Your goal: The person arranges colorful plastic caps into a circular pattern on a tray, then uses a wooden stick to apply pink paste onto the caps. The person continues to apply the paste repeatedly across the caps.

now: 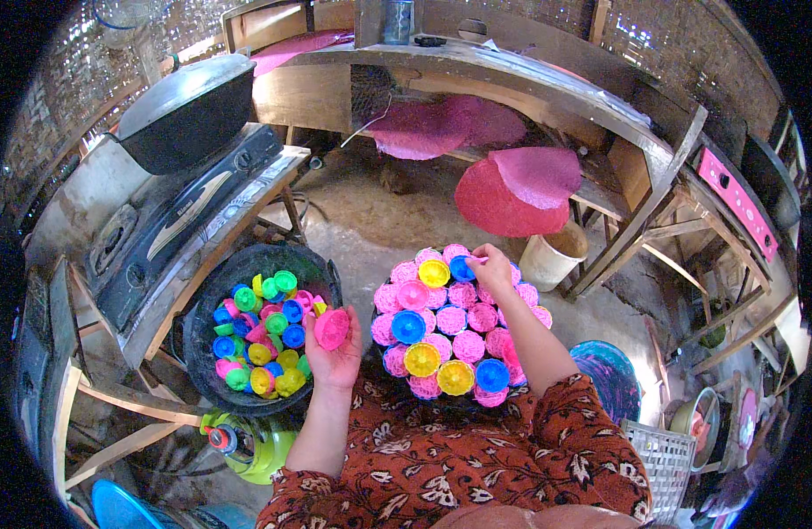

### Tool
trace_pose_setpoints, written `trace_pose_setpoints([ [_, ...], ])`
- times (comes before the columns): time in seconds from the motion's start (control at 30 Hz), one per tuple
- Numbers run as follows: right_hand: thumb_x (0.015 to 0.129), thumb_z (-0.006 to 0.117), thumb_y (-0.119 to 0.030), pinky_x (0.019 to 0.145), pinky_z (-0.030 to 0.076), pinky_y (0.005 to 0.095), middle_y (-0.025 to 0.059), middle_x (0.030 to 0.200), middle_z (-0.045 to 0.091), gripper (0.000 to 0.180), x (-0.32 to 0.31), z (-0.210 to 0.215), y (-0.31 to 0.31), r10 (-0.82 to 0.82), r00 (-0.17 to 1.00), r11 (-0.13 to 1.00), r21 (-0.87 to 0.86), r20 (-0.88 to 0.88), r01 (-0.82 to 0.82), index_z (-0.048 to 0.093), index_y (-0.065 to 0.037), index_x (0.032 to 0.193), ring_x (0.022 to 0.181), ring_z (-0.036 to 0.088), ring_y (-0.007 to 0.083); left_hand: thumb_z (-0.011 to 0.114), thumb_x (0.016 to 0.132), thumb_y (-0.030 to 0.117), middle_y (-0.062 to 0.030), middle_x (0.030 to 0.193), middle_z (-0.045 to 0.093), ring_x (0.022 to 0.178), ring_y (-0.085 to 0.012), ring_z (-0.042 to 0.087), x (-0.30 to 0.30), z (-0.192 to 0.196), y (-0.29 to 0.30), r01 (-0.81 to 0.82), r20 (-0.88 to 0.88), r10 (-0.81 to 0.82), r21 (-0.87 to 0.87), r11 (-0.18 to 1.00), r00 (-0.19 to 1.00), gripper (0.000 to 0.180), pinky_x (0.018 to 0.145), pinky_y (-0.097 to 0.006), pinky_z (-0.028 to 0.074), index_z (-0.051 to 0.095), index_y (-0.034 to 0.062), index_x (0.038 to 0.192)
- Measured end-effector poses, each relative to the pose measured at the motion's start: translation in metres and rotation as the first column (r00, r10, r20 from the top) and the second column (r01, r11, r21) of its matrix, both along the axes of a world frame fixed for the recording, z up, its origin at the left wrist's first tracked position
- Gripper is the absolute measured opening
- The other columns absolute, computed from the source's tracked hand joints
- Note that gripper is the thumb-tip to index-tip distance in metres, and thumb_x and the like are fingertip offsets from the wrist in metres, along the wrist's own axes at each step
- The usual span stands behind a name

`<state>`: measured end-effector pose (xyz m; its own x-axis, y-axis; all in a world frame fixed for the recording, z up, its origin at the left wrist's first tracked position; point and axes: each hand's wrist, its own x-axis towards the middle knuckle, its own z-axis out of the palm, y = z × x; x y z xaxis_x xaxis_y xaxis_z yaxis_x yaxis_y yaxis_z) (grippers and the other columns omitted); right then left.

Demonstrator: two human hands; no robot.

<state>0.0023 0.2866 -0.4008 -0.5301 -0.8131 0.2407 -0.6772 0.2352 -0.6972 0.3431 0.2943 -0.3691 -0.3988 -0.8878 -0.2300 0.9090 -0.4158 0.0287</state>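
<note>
Left hand (335, 348) is closed around a pink mould (332, 329) at frame centre, beside a black basin (203, 353) of coloured moulds. Right hand (492, 269) is pinched on a blue mould (463, 268) atop the pink lacy rounds (459, 322), centre right.

Bright soft daylight, vivid colours, sharp centre, strong fisheye bending (black vignette at rim), faint shadows

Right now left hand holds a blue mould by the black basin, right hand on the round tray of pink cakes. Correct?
Not quite. The mould in the left hand is pink, not blue, as the head view shows. The rest stands: it is beside the black basin, and the right hand is on the round tray of pink cakes.
</note>
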Motion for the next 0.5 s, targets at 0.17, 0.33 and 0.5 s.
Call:
trace_pose_setpoints([
  [0.17, 0.066, 0.072, -0.030, 0.095, 0.039, 0.0389, 0.0164, 0.111, 0.059, 0.056, 0.008, 0.018, 0.015, 0.268, 0.939, 0.964, 0.068, -0.214, -0.259, 0.057, -0.007, 0.115, 0.107, 0.053, 0.0305, 0.055, 0.087, 0.036, -0.0136, 0.091, 0.063, 0.094, -0.0312, 0.060, -0.001, 0.006, 0.003, -0.012, -0.010, 0.012, -0.010, 1.000, 1.000, 0.035, 0.082, -0.042, 0.052, 0.058, 0.0023, 0.095],
  [0.33, 0.064, 0.075, -0.030, 0.100, 0.034, 0.0404, 0.0167, 0.121, 0.053, 0.069, 0.005, 0.015, 0.015, 0.324, 0.914, 0.943, 0.153, -0.244, -0.294, 0.050, -0.009, 0.125, 0.115, 0.047, 0.0321, 0.055, 0.087, 0.036, -0.0134, 0.091, 0.063, 0.094, -0.0313, 0.060, -0.003, 0.003, 0.002, -0.005, 0.004, 0.005, -0.003, 1.000, 1.000, 0.034, 0.081, -0.042, 0.053, 0.057, 0.0026, 0.096],
  [0.5, 0.064, 0.075, -0.029, 0.100, 0.034, 0.0404, 0.0167, 0.122, 0.052, 0.070, 0.006, 0.016, 0.016, 0.346, 0.915, 0.937, 0.132, -0.205, -0.324, 0.049, -0.008, 0.125, 0.116, 0.047, 0.0311, 0.056, 0.087, 0.035, -0.0128, 0.091, 0.063, 0.094, -0.0313, 0.060, 0.001, 0.005, 0.003, 0.007, 0.005, -0.007, -0.008, 1.000, 1.000, 0.034, 0.081, -0.042, 0.053, 0.057, 0.0032, 0.097],
])
